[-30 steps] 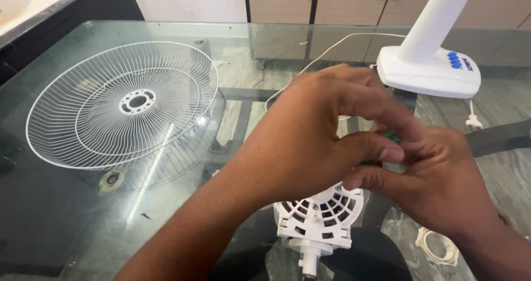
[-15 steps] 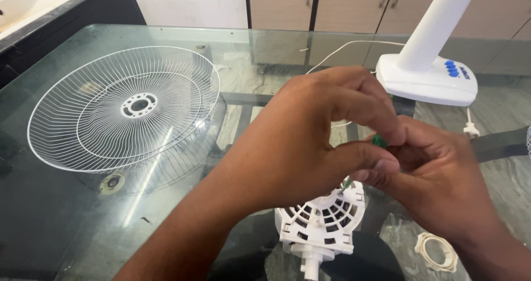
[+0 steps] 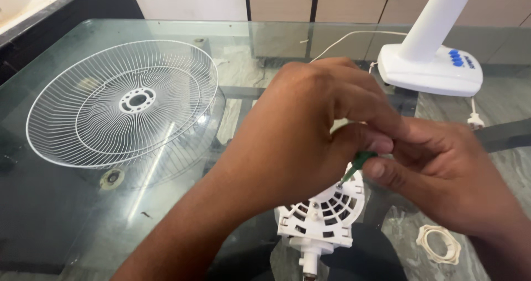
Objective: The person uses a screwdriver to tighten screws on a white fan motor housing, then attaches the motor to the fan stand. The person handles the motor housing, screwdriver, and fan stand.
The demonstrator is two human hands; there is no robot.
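Both hands meet above the white motor housing, which stands at the near edge of the glass desk. The left hand and right hand are closed together on a green screwdriver, its tip on the housing's slotted face. A wire guard lies well left.

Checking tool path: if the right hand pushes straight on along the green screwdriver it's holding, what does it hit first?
The right hand drives the green screwdriver down and left; its tip already sits at the rim of the white vented motor housing, apparently on a screw. The left hand pinches the same tool.
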